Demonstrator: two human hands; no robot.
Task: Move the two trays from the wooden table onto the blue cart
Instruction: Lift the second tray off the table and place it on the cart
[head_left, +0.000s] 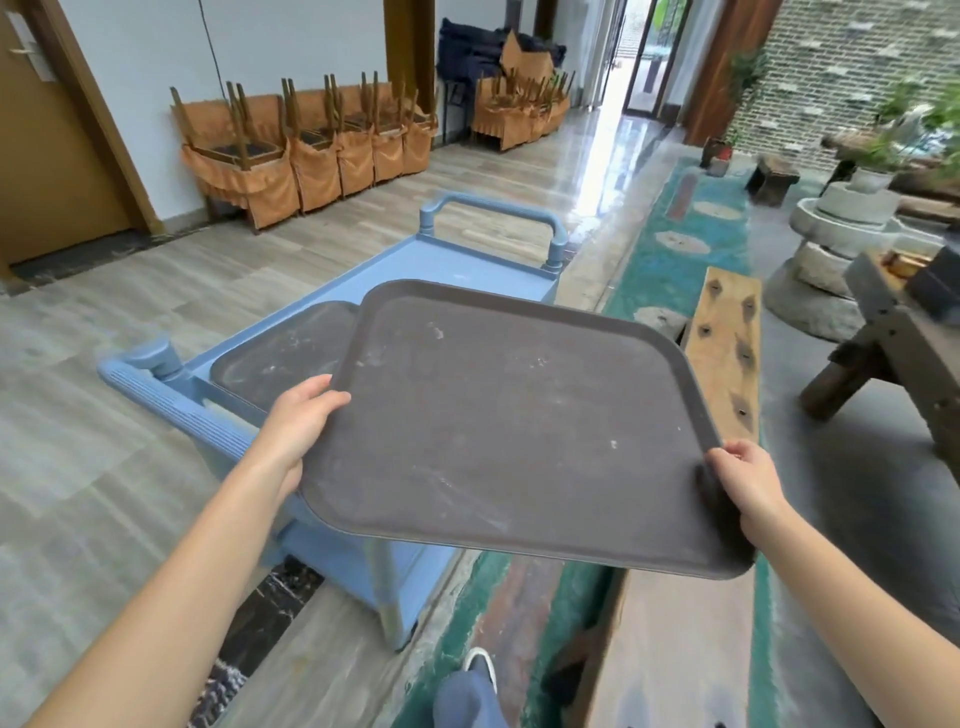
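I hold a large dark brown tray (519, 415) in the air with both hands, tilted slightly, partly over the blue cart (457, 260) and partly over the wooden table (727, 332). My left hand (301, 421) grips its left edge, thumb on top. My right hand (748, 480) grips its near right corner. A second dark tray (280, 348) lies flat on the cart's top shelf, its right side hidden behind the held tray.
The cart has handles at the near left (171, 395) and far end (493, 213). Stacked chairs with orange covers (311, 150) line the far wall. Stone millstones (841, 223) and a wooden bench (893, 332) stand to the right. My leg and shoe (475, 680) show below.
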